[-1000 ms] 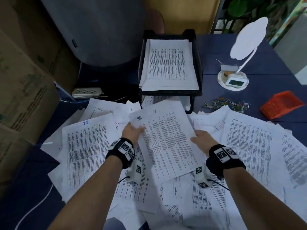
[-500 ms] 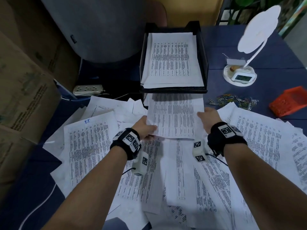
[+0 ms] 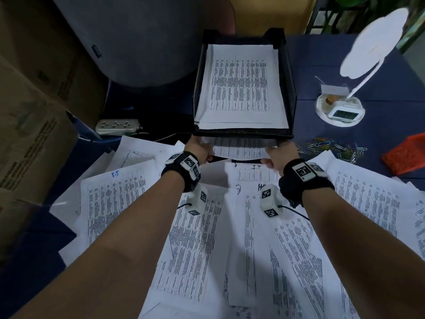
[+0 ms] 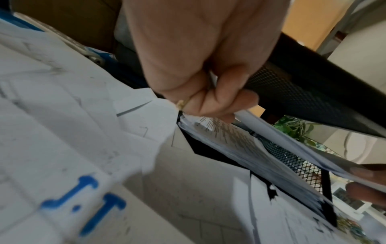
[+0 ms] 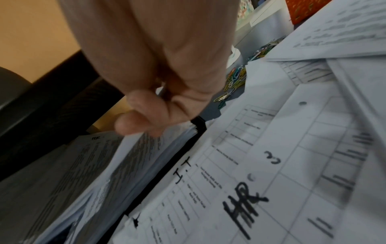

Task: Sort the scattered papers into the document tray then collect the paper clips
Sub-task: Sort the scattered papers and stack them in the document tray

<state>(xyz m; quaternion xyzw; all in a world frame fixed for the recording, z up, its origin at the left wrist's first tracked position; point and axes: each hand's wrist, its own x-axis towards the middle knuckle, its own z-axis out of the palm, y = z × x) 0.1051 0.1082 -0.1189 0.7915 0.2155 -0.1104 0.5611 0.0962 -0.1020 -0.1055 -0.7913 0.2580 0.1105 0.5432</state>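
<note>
Blue desk (image 3: 377,65), papers strewn lower frame. Left hand (image 3: 199,150), right hand (image 3: 279,157) pinch thin floppy sheet (image 3: 239,151) at near corners, under document tray (image 3: 290,72) upper tier.

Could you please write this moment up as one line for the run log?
step: filing sheet in lower level of tray | left hand: pinches sheet | right hand: pinches sheet | paper clips: uncollected on table

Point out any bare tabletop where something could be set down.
Bare blue table shows between the document tray and the lamp base, and behind that base. Nearer, the paper clips and orange basket crowd it. The scattered papers cover the front, where both hands work.
</note>
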